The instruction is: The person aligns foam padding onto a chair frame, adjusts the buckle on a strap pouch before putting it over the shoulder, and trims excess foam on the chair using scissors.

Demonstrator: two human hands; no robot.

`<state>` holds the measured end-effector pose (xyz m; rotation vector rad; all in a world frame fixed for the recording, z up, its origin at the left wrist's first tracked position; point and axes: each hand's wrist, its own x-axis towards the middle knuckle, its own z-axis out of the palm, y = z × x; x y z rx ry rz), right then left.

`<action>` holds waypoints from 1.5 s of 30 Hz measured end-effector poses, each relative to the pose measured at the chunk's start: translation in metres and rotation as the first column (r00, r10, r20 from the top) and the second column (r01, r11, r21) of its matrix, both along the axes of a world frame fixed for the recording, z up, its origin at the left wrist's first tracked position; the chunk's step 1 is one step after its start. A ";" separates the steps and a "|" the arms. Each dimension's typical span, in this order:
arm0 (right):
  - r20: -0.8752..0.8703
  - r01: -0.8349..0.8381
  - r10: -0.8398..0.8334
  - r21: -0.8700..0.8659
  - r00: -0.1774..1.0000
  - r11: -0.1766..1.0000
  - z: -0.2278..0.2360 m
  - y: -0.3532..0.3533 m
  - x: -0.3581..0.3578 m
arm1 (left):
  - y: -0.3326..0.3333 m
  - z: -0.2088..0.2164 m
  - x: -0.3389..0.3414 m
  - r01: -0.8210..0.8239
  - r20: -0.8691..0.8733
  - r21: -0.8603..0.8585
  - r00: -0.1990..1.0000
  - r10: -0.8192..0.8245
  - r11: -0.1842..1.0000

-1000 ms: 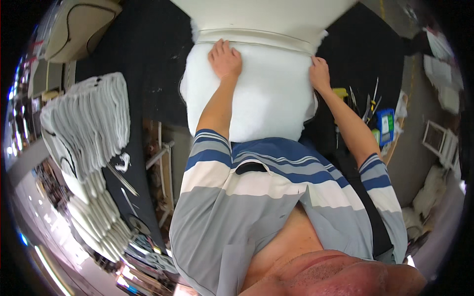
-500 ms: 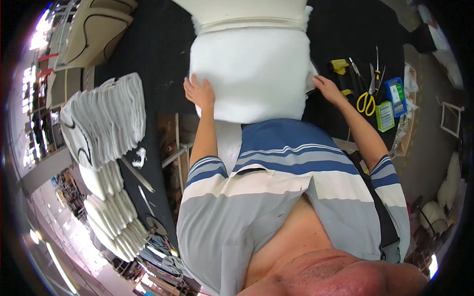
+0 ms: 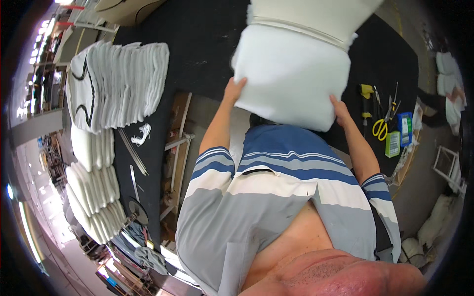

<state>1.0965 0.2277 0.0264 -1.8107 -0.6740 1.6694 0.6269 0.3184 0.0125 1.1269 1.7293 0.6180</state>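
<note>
Padding (image 3: 294,74) lies between left hand (image 3: 235,90) and right hand (image 3: 340,111), touching both.

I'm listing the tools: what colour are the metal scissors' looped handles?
The metal scissors' looped handles are bright yellow, showing best in the head view.

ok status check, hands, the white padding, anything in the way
Left hand and right hand holding opposite sides of white padding. Cream panel at its far end. No tools on it; yellow-handled scissors apart, to the right.
</note>
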 end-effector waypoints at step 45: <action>0.353 0.223 -0.202 -0.019 0.914 0.975 -0.028 0.196 0.066 | 0.228 0.010 0.081 0.058 -0.181 0.160 0.983 -0.028 0.985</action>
